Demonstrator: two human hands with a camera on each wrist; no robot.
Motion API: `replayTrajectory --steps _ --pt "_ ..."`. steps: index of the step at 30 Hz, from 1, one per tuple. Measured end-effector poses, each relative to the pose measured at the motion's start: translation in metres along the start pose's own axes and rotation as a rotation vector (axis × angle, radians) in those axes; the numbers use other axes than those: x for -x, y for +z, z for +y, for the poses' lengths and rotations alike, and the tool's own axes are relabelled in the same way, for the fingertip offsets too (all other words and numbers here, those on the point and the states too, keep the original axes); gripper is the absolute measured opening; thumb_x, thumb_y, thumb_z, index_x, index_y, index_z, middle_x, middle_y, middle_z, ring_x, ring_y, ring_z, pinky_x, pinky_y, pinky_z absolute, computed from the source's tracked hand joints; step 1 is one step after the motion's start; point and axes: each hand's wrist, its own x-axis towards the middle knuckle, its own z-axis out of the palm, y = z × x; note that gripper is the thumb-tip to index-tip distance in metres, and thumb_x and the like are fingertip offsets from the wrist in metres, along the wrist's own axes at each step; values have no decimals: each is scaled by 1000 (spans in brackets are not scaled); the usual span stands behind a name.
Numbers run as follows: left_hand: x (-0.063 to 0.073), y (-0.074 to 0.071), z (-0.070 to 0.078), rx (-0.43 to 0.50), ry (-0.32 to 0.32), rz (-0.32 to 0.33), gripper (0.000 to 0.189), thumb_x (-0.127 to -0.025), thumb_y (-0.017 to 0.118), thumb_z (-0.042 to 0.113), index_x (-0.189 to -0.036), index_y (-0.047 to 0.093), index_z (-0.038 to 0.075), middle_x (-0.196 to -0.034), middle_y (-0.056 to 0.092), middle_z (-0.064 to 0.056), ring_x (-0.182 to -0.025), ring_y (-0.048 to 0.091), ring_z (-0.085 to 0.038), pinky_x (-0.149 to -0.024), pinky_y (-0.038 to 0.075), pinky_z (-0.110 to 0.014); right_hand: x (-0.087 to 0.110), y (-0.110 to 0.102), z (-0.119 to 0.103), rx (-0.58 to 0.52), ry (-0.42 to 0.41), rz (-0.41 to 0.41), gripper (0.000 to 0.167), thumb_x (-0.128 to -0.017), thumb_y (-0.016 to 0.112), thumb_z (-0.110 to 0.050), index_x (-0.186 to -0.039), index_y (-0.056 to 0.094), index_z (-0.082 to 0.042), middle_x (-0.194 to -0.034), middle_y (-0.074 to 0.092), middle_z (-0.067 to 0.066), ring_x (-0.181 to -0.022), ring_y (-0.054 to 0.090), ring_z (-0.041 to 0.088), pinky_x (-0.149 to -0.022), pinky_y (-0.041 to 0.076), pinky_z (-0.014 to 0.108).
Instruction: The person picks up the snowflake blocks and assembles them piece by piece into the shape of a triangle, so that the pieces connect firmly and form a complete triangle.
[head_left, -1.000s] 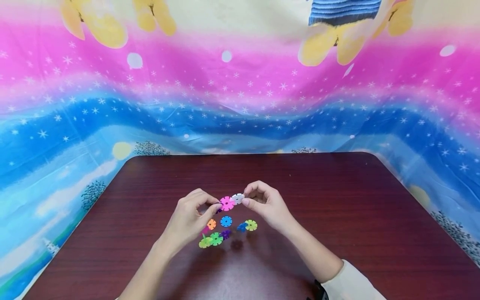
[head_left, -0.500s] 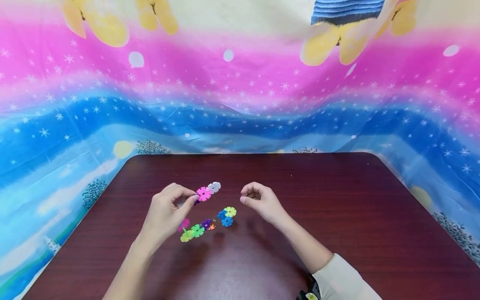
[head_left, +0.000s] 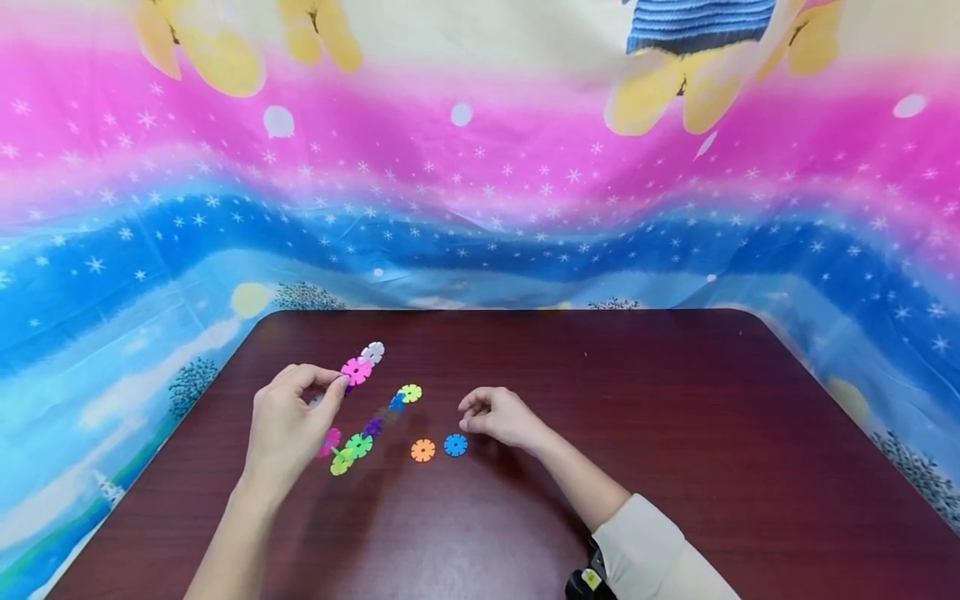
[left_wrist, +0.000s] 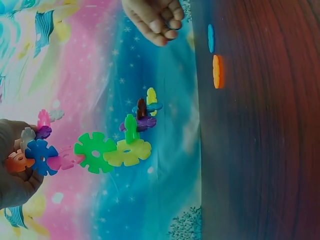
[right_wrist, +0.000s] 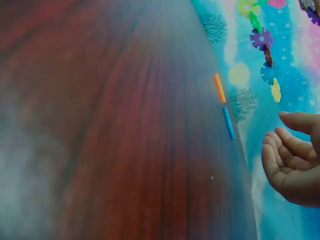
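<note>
My left hand pinches a chain of interlocking plastic discs, held up above the table. A pink disc and a white disc stick out at the far end, beyond the fingertips. The rest of the chain hangs below the hand, with a green disc, a yellow disc, purple, brown and blue ones, and a light yellow disc at its tip. Fingers cover part of the chain. My right hand hovers to the right, its fingers loosely curled and holding nothing.
Two loose discs, one orange and one blue, lie flat on the dark red-brown table, close to the right hand. A colourful printed cloth hangs behind and around the table.
The right hand has let go of the white disc and moved away. My left hand has carried the chain leftward, so the loose orange and blue discs now show apart from it.
</note>
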Motion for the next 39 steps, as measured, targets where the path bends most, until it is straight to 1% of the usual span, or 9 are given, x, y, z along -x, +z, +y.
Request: replayTrajectory --steps 5,8,13,19,22,28,34,39 --pt "1 -1 -2 0 -19 -7 9 -73 74 -4 -78 69 1 -71 60 -4 -63 50 -12 -55 37 -10 -6 7 4 173 0 -108 26 -77 73 -11 -100 65 -3 -85 61 -1 -79 55 12 -70 45 25" --pt "2 1 -3 5 -18 -12 8 -73 73 -4 -78 70 1 -71 60 -3 -63 49 -11 -54 36 -11 -7 11 5 265 -23 -135 27 -74 76 -11 -99 66 -5 -85 61 -1 -80 54 12 -71 45 24" --pt "2 2 -3 4 -18 -17 7 -74 73 -3 -78 70 1 -71 60 -4 -63 50 -13 -54 36 -11 -9 19 7 360 -29 -98 27 -71 79 -10 -94 67 -6 -79 57 -3 -76 51 11 -70 43 24" --pt "2 5 -1 21 -17 -29 7 -74 73 -4 -79 69 1 -72 60 -4 -63 51 -16 -53 36 -11 -8 23 6 435 -25 -63 25 -67 81 -9 -87 65 -10 -76 53 -4 -73 49 10 -68 42 25" --pt "2 5 0 26 -13 -36 7 -75 73 -3 -78 69 1 -71 59 -4 -63 50 -16 -52 35 -12 -7 22 6 417 -22 -52 26 -66 80 -6 -84 62 -11 -75 53 -4 -70 49 10 -66 42 24" --pt "2 6 1 29 -17 -42 7 -75 73 -3 -79 69 2 -72 59 -3 -63 48 -12 -51 35 -13 -4 17 8 311 -17 -43 22 -71 68 5 -82 56 -10 -70 52 -4 -61 46 9 -56 41 22" --pt "2 8 2 42 -5 -49 8 -74 74 -3 -80 69 1 -72 59 -4 -63 48 -14 -51 35 -12 -1 10 13 214 -17 -39 17 -73 63 5 -79 57 -10 -68 54 -3 -55 49 9 -52 42 23" --pt "3 11 4 51 4 -66 9 -74 74 -4 -80 69 1 -73 60 -3 -63 49 -12 -51 36 -12 4 1 18 135 -8 1 14 -75 60 4 -81 58 -8 -70 54 -1 -53 50 11 -48 44 25"
